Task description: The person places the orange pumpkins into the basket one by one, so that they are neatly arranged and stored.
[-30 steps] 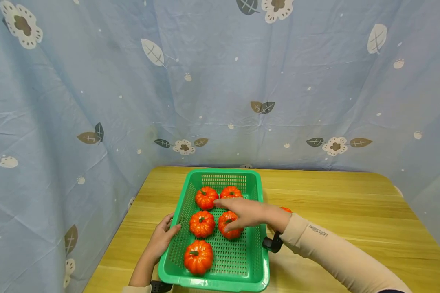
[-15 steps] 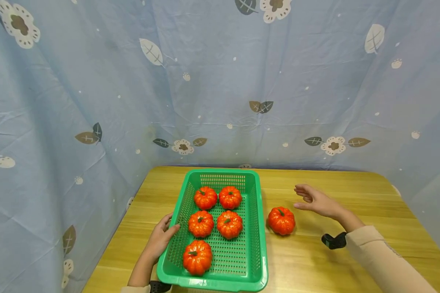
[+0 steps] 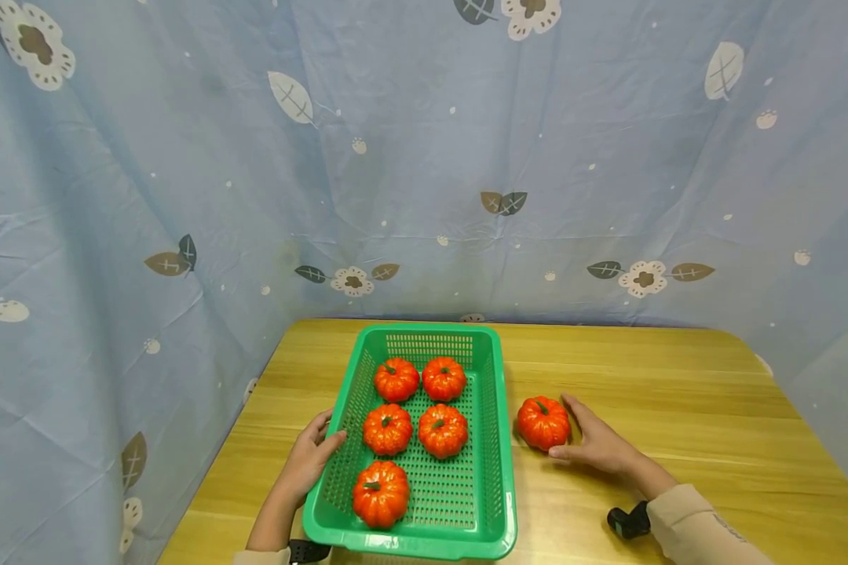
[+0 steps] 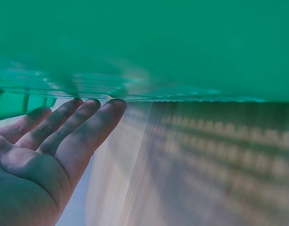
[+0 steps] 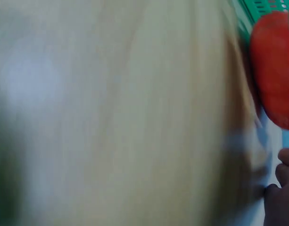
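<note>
In the head view my left hand (image 3: 305, 463) holds the left rim of a green plastic basket (image 3: 408, 543), thumb over the rim. In the left wrist view its fingers (image 4: 90, 134) reach out straight under the green plastic. Inside the basket lie several small orange pumpkins, among them a front one (image 3: 381, 494) and a middle one (image 3: 387, 430). Right of the basket another pumpkin (image 3: 542, 424) rests on the table. My right hand (image 3: 601, 449) is spread around that pumpkin's right side, fingertips and thumb right at its skin. The right wrist view shows this pumpkin (image 5: 276, 70) at its edge.
A wooden table (image 3: 678, 392) carries the basket and extends to the right. Behind it and along the left hangs a blue patterned curtain (image 3: 424, 157). The basket's right wall (image 3: 498, 439) stands close beside the loose pumpkin.
My right hand has swung from above the basket out to the right, then come down to the loose pumpkin's right side. The left hand and basket have stayed put.
</note>
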### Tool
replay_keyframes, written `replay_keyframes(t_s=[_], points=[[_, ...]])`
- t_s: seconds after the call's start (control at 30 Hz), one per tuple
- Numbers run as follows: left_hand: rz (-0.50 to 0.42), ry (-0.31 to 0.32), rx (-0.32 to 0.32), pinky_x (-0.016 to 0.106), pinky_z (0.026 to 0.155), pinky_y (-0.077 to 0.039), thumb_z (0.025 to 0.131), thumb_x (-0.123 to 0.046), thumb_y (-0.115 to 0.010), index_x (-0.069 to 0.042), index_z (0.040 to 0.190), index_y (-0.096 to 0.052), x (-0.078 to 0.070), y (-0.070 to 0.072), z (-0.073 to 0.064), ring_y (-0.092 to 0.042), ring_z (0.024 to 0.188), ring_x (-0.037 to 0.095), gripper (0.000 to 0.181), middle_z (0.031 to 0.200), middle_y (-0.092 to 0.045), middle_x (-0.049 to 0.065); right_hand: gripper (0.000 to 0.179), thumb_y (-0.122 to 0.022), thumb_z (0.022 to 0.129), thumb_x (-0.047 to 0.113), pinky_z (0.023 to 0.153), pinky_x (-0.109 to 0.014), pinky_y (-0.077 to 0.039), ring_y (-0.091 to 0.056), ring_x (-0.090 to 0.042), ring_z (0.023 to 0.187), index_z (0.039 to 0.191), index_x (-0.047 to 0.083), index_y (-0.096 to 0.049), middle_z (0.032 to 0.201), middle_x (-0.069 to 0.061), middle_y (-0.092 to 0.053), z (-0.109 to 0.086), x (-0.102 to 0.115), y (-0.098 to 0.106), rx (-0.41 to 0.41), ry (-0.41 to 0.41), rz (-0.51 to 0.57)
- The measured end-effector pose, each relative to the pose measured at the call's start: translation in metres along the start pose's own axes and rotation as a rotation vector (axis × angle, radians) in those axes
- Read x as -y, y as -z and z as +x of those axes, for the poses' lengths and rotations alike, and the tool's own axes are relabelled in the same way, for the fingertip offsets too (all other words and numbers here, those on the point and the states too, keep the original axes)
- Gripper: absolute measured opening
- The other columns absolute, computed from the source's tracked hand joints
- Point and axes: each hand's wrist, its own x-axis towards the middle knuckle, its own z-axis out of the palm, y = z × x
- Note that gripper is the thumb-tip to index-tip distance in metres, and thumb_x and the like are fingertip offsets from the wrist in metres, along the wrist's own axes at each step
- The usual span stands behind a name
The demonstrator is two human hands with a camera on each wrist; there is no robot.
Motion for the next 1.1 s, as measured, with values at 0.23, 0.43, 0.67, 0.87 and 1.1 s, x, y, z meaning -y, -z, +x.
replay_keyframes(t_s=[0.23, 0.43, 0.67, 0.87, 1.1], points=[[-0.028, -0.024, 0.015, 0.038, 0.070, -0.053, 0.091, -0.023, -0.051, -0.010, 0.134, -0.035, -0.002, 0.000, -0.001, -0.056, 0.100, 0.032, 0.048, 0.126, -0.047, 0.021, 0.101, -0.078, 0.067, 0.034, 0.098, -0.059, -0.029, -0.032, -0.042, 0.124, 0.140, -0.003, -0.017, 0.138, -0.026, -0.027, 0.007, 0.001, -0.013, -0.068, 0.008, 0.086], [-0.036, 0.002, 0.006, 0.039, 0.069, -0.053, 0.091, -0.024, -0.052, -0.013, 0.132, -0.038, -0.002, 0.000, -0.001, -0.057, 0.099, 0.030, 0.045, 0.124, -0.049, 0.018, 0.092, -0.077, 0.069, 0.033, 0.090, -0.047, -0.042, -0.046, -0.035, 0.113, 0.138, 0.006, -0.024, 0.132, -0.019, -0.039, 0.013, 0.005, -0.018, -0.092, -0.017, 0.163], [-0.013, 0.000, 0.006, 0.039, 0.072, -0.053, 0.091, -0.025, -0.052, -0.011, 0.133, -0.036, -0.005, 0.000, -0.002, -0.054, 0.103, 0.032, 0.047, 0.126, -0.047, 0.020, 0.085, -0.076, 0.070, 0.031, 0.088, -0.046, -0.045, -0.046, -0.035, 0.114, 0.136, 0.009, -0.027, 0.130, -0.019, -0.041, 0.027, 0.028, 0.007, -0.140, -0.024, 0.157], [0.004, -0.016, 0.011, 0.040, 0.077, -0.051, 0.092, -0.025, -0.051, -0.009, 0.133, -0.035, -0.006, 0.000, -0.003, -0.050, 0.109, 0.034, 0.047, 0.129, -0.044, 0.020, 0.083, -0.077, 0.070, 0.024, 0.089, -0.046, -0.045, -0.048, -0.031, 0.112, 0.135, 0.007, -0.028, 0.128, -0.017, -0.043, 0.046, 0.075, 0.044, -0.111, 0.093, 0.165], [-0.008, -0.006, 0.014, 0.038, 0.074, -0.052, 0.091, -0.027, -0.051, -0.010, 0.134, -0.034, -0.006, -0.001, -0.003, -0.052, 0.106, 0.033, 0.049, 0.129, -0.045, 0.019, 0.080, -0.076, 0.071, 0.021, 0.086, -0.036, -0.048, -0.051, -0.024, 0.108, 0.135, 0.014, -0.030, 0.125, -0.008, -0.047, 0.068, 0.137, 0.048, 0.122, 0.218, 0.198]])
